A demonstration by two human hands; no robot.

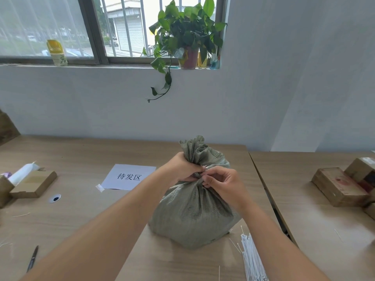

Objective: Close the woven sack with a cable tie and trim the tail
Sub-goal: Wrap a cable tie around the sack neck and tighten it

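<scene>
A grey-green woven sack (192, 216) stands upright on the wooden table (81, 220), its mouth gathered into a ruffled neck (192, 145). My left hand (183, 166) is clenched around that neck from the left. My right hand (220, 182) presses against the neck from the right, with fingertips pinched at the gathered spot. Any cable tie at the neck is hidden by my fingers. A bundle of white cable ties (252, 258) lies on the table by my right forearm.
A white paper sign (128, 177) lies left of the sack. Cardboard boxes (33, 183) and a white roll sit at far left, and a dark pen-like tool (32, 258) lies near the front left. More boxes (341, 186) rest on the adjoining right table.
</scene>
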